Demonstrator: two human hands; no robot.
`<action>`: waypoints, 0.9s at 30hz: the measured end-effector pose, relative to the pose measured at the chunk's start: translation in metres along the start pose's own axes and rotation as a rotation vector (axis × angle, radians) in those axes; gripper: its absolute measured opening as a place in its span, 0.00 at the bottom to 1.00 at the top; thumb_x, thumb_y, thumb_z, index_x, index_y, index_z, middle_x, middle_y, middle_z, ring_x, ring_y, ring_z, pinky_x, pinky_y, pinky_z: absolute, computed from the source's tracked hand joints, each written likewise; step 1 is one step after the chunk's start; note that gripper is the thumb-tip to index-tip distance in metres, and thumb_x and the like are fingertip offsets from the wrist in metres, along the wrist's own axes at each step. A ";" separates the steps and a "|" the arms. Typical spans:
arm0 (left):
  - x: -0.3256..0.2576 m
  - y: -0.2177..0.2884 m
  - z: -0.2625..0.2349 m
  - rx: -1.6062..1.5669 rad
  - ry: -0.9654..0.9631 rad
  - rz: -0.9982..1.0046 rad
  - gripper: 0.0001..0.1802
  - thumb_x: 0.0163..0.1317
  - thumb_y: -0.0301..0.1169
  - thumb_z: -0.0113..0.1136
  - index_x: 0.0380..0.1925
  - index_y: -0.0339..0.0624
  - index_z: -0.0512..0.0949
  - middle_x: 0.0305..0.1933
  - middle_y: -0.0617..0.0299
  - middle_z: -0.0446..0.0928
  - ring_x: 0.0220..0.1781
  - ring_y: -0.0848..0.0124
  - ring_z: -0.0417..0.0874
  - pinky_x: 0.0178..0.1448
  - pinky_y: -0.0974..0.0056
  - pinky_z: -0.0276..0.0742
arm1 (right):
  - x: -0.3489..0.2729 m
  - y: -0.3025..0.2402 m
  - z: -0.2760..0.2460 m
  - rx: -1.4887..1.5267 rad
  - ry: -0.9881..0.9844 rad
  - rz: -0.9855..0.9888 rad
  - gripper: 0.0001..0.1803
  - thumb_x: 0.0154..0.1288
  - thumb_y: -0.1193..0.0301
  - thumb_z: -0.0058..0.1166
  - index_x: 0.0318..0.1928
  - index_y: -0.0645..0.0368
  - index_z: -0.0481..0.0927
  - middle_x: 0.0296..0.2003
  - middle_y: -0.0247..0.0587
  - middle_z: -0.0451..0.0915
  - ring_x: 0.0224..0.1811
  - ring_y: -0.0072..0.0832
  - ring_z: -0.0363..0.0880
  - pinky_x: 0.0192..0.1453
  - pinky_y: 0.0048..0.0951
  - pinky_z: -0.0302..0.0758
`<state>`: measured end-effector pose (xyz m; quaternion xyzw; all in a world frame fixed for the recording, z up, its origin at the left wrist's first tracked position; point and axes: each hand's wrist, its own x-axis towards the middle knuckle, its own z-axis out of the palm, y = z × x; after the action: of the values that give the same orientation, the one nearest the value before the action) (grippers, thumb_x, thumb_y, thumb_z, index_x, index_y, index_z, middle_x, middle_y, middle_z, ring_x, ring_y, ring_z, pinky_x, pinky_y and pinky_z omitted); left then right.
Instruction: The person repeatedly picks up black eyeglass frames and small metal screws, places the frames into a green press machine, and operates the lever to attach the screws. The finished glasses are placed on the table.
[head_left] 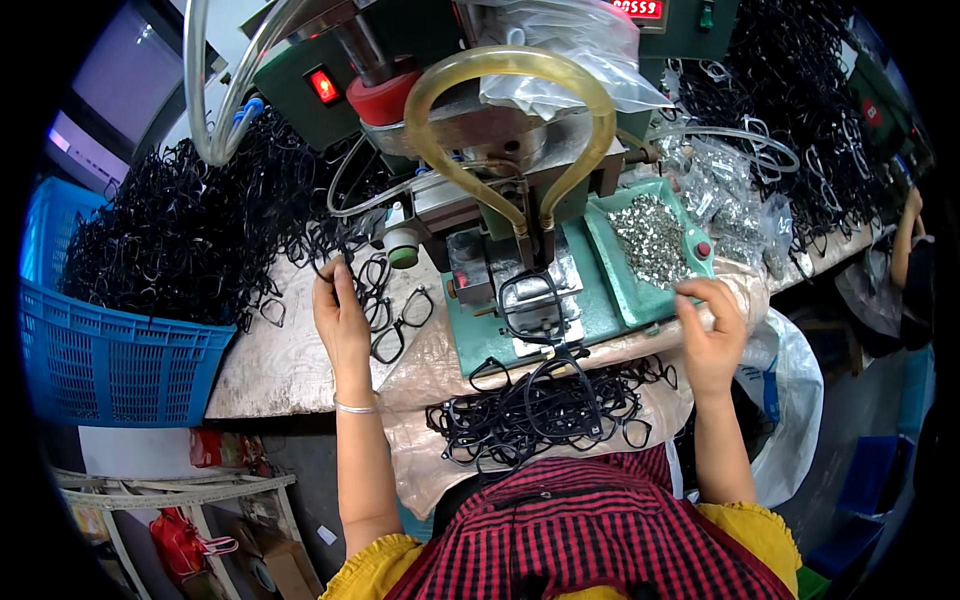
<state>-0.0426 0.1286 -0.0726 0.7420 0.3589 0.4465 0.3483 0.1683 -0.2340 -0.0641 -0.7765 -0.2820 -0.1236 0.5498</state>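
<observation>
Over the left part of the bench, my left hand [341, 318] is closed, thumb and fingers pinched at the edge of a black eyeglass frame [322, 240] beside the heap. Other loose black frames [404, 322] lie just right of it. My right hand [714, 338] has thumb and forefinger brought together at the near corner of a green tray [622, 290] of small metal pieces [650, 240]; anything in that pinch is too small to make out. Between the hands, one black eyeglass frame [532, 335] rests on the metal fixture of a green bench machine [480, 345], touched by neither hand.
Black eyeglass frames [540, 415] lie piled on the cloth before me. A large heap [170, 240] fills the left, next to a blue crate [130, 350]. A yellowish hose [510, 62] loops over the machine. A red button [703, 250] sits right of the tray. Another person's arm [905, 240] shows far right.
</observation>
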 end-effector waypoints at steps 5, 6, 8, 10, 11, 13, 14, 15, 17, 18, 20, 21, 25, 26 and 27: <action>-0.002 -0.007 0.028 -0.524 -0.136 -0.101 0.11 0.74 0.31 0.55 0.49 0.35 0.74 0.43 0.61 0.79 0.40 0.74 0.82 0.46 0.68 0.84 | 0.055 -0.056 0.071 0.322 -0.105 -0.209 0.11 0.56 0.79 0.61 0.41 0.63 0.81 0.36 0.43 0.83 0.40 0.37 0.81 0.48 0.33 0.75; -0.009 -0.014 0.028 -0.492 -0.117 -0.131 0.11 0.74 0.30 0.55 0.49 0.33 0.74 0.43 0.60 0.79 0.40 0.73 0.83 0.47 0.66 0.85 | 0.055 -0.057 0.087 0.427 -0.167 -0.074 0.14 0.55 0.78 0.62 0.44 0.64 0.78 0.35 0.43 0.82 0.39 0.34 0.81 0.47 0.32 0.75; -0.031 -0.005 0.028 -0.554 -0.031 -0.224 0.11 0.73 0.28 0.55 0.49 0.33 0.73 0.40 0.56 0.80 0.42 0.69 0.84 0.45 0.66 0.85 | 0.051 -0.067 0.099 0.502 -0.168 -0.042 0.16 0.56 0.79 0.61 0.46 0.66 0.76 0.34 0.42 0.82 0.39 0.30 0.82 0.47 0.29 0.75; -0.047 -0.004 0.023 -0.546 -0.003 -0.257 0.11 0.72 0.29 0.57 0.49 0.33 0.74 0.41 0.57 0.80 0.41 0.71 0.84 0.45 0.66 0.84 | 0.041 -0.064 0.099 0.585 -0.177 0.048 0.20 0.57 0.79 0.61 0.50 0.66 0.74 0.33 0.39 0.81 0.39 0.24 0.81 0.50 0.25 0.74; -0.047 -0.002 0.023 -0.536 0.001 -0.233 0.11 0.72 0.28 0.58 0.48 0.33 0.74 0.41 0.58 0.80 0.40 0.71 0.83 0.45 0.67 0.83 | 0.042 -0.066 0.098 0.617 -0.171 0.086 0.20 0.57 0.79 0.62 0.51 0.66 0.73 0.33 0.38 0.81 0.39 0.23 0.80 0.50 0.24 0.74; -0.043 0.013 0.021 -0.554 -0.009 -0.177 0.11 0.72 0.28 0.57 0.49 0.33 0.74 0.42 0.60 0.78 0.41 0.69 0.84 0.47 0.65 0.83 | 0.042 -0.067 0.097 0.637 -0.188 0.127 0.23 0.57 0.79 0.62 0.53 0.66 0.72 0.33 0.36 0.81 0.40 0.20 0.78 0.53 0.23 0.72; -0.043 0.026 0.020 -0.484 0.034 -0.140 0.10 0.72 0.28 0.56 0.49 0.34 0.75 0.42 0.58 0.80 0.42 0.69 0.84 0.48 0.64 0.84 | 0.040 -0.068 0.097 0.629 -0.197 0.125 0.23 0.57 0.80 0.62 0.53 0.66 0.72 0.34 0.36 0.81 0.40 0.19 0.78 0.53 0.22 0.72; -0.044 0.049 0.021 -0.557 0.050 -0.036 0.10 0.73 0.27 0.55 0.50 0.35 0.74 0.43 0.56 0.81 0.42 0.67 0.85 0.48 0.64 0.84 | 0.040 -0.069 0.096 0.621 -0.200 0.117 0.23 0.57 0.80 0.62 0.53 0.67 0.72 0.34 0.36 0.81 0.41 0.19 0.78 0.53 0.22 0.72; -0.049 0.097 0.016 -0.693 0.044 0.173 0.10 0.74 0.27 0.52 0.51 0.37 0.74 0.46 0.51 0.82 0.44 0.63 0.85 0.49 0.61 0.84 | 0.040 -0.076 0.094 0.670 -0.211 0.128 0.24 0.57 0.81 0.61 0.55 0.67 0.71 0.34 0.35 0.81 0.42 0.19 0.78 0.54 0.23 0.71; -0.053 0.118 0.010 -0.747 0.022 0.284 0.10 0.74 0.26 0.50 0.52 0.38 0.74 0.47 0.49 0.82 0.46 0.60 0.85 0.49 0.60 0.84 | 0.040 -0.081 0.093 0.706 -0.212 0.135 0.25 0.56 0.81 0.62 0.55 0.67 0.71 0.35 0.36 0.81 0.43 0.19 0.78 0.55 0.24 0.71; -0.061 0.145 -0.001 -0.813 0.029 0.534 0.09 0.73 0.25 0.50 0.51 0.40 0.70 0.46 0.46 0.81 0.49 0.58 0.84 0.52 0.52 0.84 | 0.041 -0.093 0.090 0.770 -0.214 0.143 0.26 0.56 0.81 0.62 0.56 0.67 0.70 0.35 0.36 0.81 0.43 0.19 0.78 0.57 0.24 0.71; -0.066 0.160 -0.008 -0.702 0.006 0.606 0.07 0.72 0.27 0.52 0.48 0.41 0.71 0.45 0.47 0.82 0.48 0.58 0.85 0.51 0.51 0.84 | 0.041 -0.096 0.089 0.782 -0.227 0.179 0.28 0.55 0.81 0.62 0.58 0.68 0.69 0.39 0.40 0.82 0.45 0.22 0.80 0.59 0.27 0.71; -0.074 0.160 -0.010 -0.266 -0.254 0.798 0.05 0.62 0.28 0.63 0.37 0.46 0.81 0.46 0.55 0.86 0.37 0.63 0.86 0.47 0.53 0.83 | 0.035 -0.094 0.074 0.562 -0.322 0.022 0.30 0.56 0.80 0.59 0.62 0.63 0.70 0.46 0.45 0.82 0.49 0.30 0.82 0.60 0.30 0.73; -0.072 0.162 -0.004 -0.136 -0.373 0.838 0.09 0.57 0.26 0.65 0.39 0.47 0.83 0.47 0.57 0.85 0.36 0.64 0.85 0.48 0.53 0.83 | 0.037 -0.091 0.071 0.592 -0.305 0.063 0.25 0.56 0.78 0.59 0.57 0.61 0.76 0.47 0.46 0.82 0.50 0.34 0.83 0.60 0.33 0.74; -0.069 0.157 0.009 -0.138 -0.430 0.928 0.13 0.53 0.27 0.66 0.40 0.48 0.84 0.48 0.59 0.85 0.35 0.63 0.83 0.49 0.53 0.82 | 0.044 -0.073 0.066 0.382 -0.284 -0.007 0.22 0.56 0.76 0.60 0.53 0.61 0.79 0.49 0.49 0.82 0.52 0.38 0.82 0.61 0.35 0.73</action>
<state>-0.0230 -0.0096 0.0273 0.8733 -0.1179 0.4142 0.2278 0.1542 -0.1420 -0.0088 -0.6670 -0.3772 0.0406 0.6412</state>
